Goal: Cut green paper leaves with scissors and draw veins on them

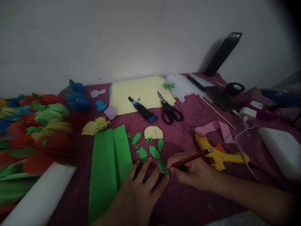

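Observation:
My left hand [143,191] lies on the checked cloth with its fingers spread, the tips close to the green paper leaves. A pencil [188,158] is pinched in my right hand [195,172], its lower end hidden by the fingers. Those fingers touch a small curled green leaf [162,167]. Other cut leaves [154,152] are scattered just beyond, around a cream rounded paper piece [153,133]. Two green paper sheets [102,169] run along the left of my left hand.
Scissors [169,110] and a box cutter [143,110] lie near cream sheets [122,94]. A yellow glue gun [218,155], pink strip [215,128] and white cable are to the right. Paper flowers [50,125] crowd the left. A black bottle [222,55] stands by the wall.

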Demonstrator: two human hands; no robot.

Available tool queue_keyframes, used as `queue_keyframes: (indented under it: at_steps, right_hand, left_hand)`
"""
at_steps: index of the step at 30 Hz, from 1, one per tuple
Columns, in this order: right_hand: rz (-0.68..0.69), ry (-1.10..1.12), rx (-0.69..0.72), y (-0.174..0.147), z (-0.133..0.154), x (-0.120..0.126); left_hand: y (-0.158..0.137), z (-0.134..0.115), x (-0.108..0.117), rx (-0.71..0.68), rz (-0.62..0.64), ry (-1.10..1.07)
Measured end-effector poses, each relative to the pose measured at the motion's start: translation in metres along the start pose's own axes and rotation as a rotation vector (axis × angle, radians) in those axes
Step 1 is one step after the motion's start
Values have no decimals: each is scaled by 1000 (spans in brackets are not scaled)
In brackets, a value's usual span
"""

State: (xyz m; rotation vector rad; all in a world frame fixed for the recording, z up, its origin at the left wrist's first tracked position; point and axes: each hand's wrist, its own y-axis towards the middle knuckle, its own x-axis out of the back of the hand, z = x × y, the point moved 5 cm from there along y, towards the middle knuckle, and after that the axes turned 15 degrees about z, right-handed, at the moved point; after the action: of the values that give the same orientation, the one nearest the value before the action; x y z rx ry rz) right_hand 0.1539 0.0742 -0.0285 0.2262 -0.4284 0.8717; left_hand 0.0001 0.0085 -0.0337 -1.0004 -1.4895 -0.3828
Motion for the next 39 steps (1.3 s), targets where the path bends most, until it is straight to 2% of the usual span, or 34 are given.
queue_keyframes:
  at_steps: [6,11,15,18,22,27,35,39]
  right_hand:
    - [1,-1,14,1,1,-1]
    - [10,62,-51,-2,-2,0]
    - [-81,185,-63,-9,-6,7]
    - [-151,237,-7,-15,-7,11]
    - [-266,147,78,-22,-4,16]
    - [-416,60,26,-26,-5,23]
    - [-346,-77,-32,-15,12,26]
    - [-275,-84,-65,-8,3,17]
  left_hand:
    - [-1,0,-1,-7,-53,46]
    - [-1,0,-5,-3,-79,67]
    - [0,0,0,-4,-73,57]
    - [0,-2,3,-12,-64,76]
    - [1,-2,-1,22,-63,122]
    - [1,-1,1,2,-73,111]
    - [0,-2,10,-11,15,70]
    - [-1,-1,9,0,85,13]
